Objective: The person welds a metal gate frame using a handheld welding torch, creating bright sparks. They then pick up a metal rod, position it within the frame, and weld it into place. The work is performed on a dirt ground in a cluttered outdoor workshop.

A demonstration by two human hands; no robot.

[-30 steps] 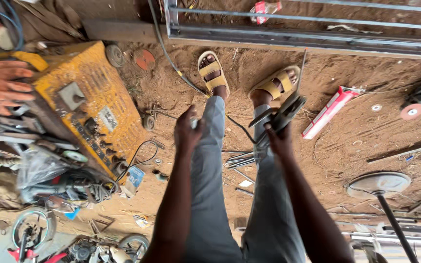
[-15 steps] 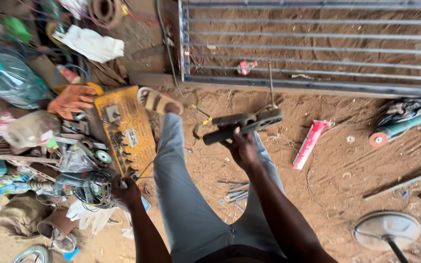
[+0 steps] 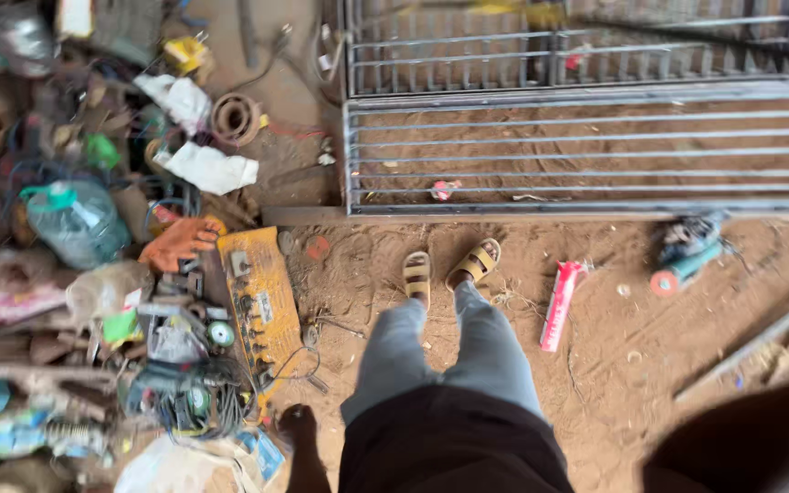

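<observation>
Head view, looking straight down past grey trousers to two feet in tan sandals [image 3: 417, 274] planted on sandy ground [image 3: 614, 383]. Left hand [image 3: 296, 424] low at the side, arm hanging nearly straight, dark and blurred, so impossible to tell whether loose or closed; nothing visibly in it. Right hand out of the frame; only a dark blur at the lower right corner, not readable as a hand. Nearest to the left hand: yellow welding machine [image 3: 262, 297], lying flat on the ground just beside the left leg, untouched, with a tangle of cables [image 3: 198, 402] close against its near end. Orange glove [image 3: 180, 239] at its far corner, a clear plastic bottle [image 3: 75, 219] further left among the clutter. Ahead of the feet, metal bar grille [image 3: 595, 146] flat on the ground. Right of the feet, red-and-white tube [image 3: 559, 306] and, well apart, angle grinder [image 3: 682, 256]. By the look of it, no tool in use and no work under way: standing between steps.
</observation>
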